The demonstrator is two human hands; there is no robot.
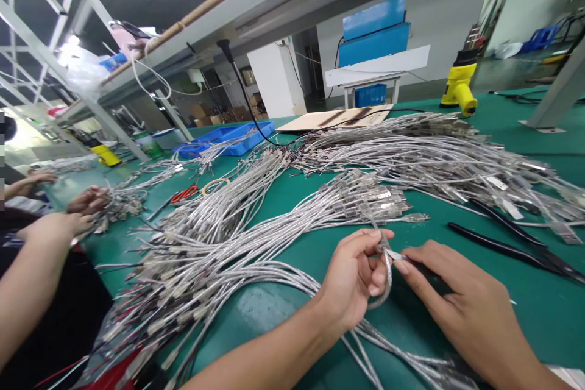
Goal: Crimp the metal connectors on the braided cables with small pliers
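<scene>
The fingers of my left hand (pixel 350 280) grip a silvery, glossy cable (pixel 388 279), bent into a loop left of the black-handled pliers (pixel 507 247). My right hand (pixel 466 301), on the near side of the pliers, pinches a small pale piece (pixel 393 256) at the cable. Farther left of the pliers, a slender, shiny bundle (pixel 292 219) crosses the smooth green surface (pixel 269 311).

A yellow heat gun (pixel 458 85) stands toward the far edge of the green surface (pixel 498 125). A pale wooden board (pixel 336 119) lies beside a blue tray (pixel 261 135). Orange-handled scissors (pixel 184 194) rest near a tan ring (pixel 216 181). Blue equipment (pixel 375 42) sits beyond.
</scene>
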